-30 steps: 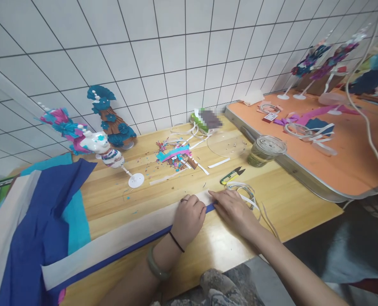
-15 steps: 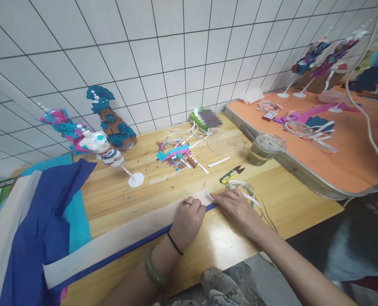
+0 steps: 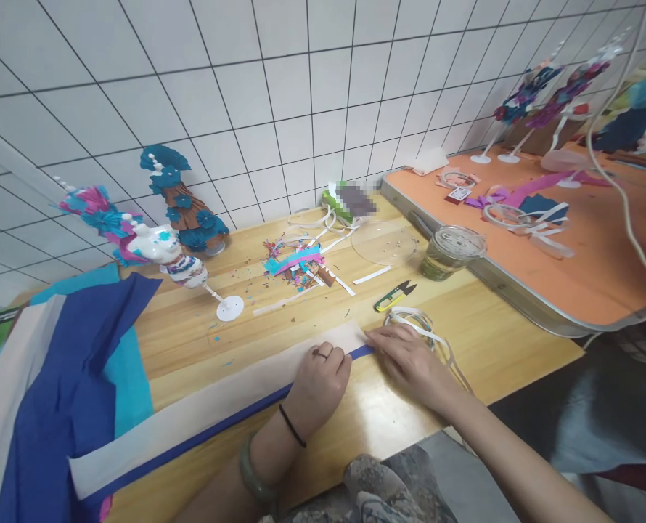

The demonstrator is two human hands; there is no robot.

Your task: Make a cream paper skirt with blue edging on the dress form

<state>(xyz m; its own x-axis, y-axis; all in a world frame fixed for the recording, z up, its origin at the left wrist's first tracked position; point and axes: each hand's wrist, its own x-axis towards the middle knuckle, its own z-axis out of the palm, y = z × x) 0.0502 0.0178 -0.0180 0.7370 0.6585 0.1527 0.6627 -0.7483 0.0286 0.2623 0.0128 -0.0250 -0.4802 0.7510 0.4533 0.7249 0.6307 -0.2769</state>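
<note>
I have left hand [image 3: 320,385] curled, knuckles up, over the cream paper strip [image 3: 214,410]; can't tell if it's pinching. Right hand [image 3: 410,359] at its 3 o'clock, fingers stretched close together at the strip's end, pinch also unclear. From the 2 hands, strip runs to 8 o'clock, blue edging [image 3: 192,448] along its near side. Off right hand: white cord coil [image 3: 409,312] just beside, 12 o'clock; thread snips [image 3: 391,298] beyond, 12; lidded plastic cup [image 3: 452,253], 1. Off left hand: dress-form figurine [image 3: 157,245], 10; blue sheet [image 3: 72,370], 9.
</note>
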